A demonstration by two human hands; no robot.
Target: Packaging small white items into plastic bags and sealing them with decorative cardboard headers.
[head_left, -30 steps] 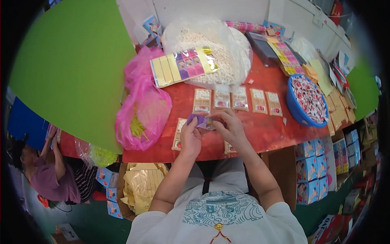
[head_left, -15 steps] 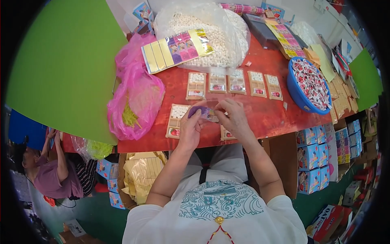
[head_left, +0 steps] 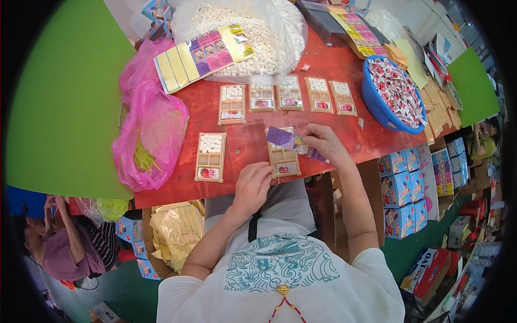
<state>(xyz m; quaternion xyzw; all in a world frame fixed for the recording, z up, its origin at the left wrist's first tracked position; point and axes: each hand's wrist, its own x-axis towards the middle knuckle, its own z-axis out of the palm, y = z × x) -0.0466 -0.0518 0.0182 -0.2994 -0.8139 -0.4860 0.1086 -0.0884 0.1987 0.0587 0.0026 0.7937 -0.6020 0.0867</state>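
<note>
My right hand (head_left: pixel 325 144) pinches a purple printed label strip (head_left: pixel 285 138), which hangs over the upper part of a small compartmented tray (head_left: pixel 284 156). White pieces fill that tray's far end partly behind the strip, and a red-and-white sachet lies in its near compartment. At the tray's lower left edge is my left hand (head_left: pixel 252 187), its fingers stretched out and touching or nearly touching the rim. A similar tray (head_left: pixel 210 157) lies to the left, holding white pieces and a strawberry-printed sachet.
Behind stand several filled trays (head_left: pixel 232 104) in a row. A pink plastic bag (head_left: pixel 153 118) lies left, a clear bag of white pieces (head_left: pixel 231 32) at the back, with a label sheet (head_left: pixel 202 54) on it. A blue basin of sachets (head_left: pixel 393 97) sits right. Another person (head_left: pixel 70 242) works far left.
My hands have come apart: the left has lowered to the tray's near side, while the right has carried the purple label strip over the tray. The view has shifted.
</note>
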